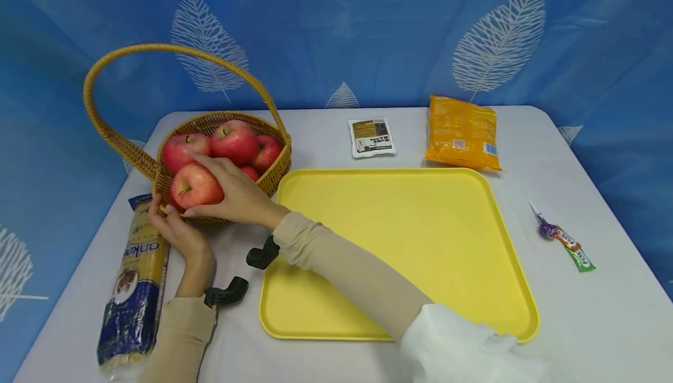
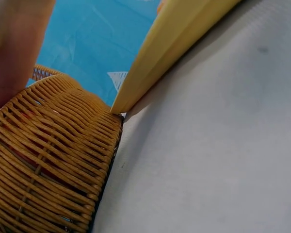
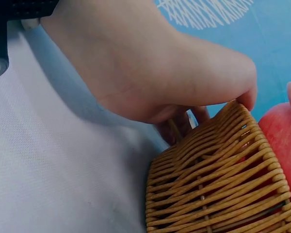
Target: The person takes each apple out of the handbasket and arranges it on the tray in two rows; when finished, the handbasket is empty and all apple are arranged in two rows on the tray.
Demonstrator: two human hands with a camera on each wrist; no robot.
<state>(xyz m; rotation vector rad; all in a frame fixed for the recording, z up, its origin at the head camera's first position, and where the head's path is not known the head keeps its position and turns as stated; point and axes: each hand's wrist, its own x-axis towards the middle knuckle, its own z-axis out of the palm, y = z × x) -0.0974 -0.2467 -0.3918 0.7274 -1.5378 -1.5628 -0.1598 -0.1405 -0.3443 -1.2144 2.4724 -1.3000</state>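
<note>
Head view faces down; close wrist views share basket

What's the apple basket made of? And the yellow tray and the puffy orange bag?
The basket looks like wicker, slightly glossy: thin strands are woven together, though they might be plastic. The tray is probably smooth, matte plastic: one even colour, no grain. The bag seems thin plastic film: it's creased and printed.

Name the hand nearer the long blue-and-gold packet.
Left. The left hand holds the side of the basket, beside the upper end of the packet; the right hand, farther off, grips an apple.
</note>
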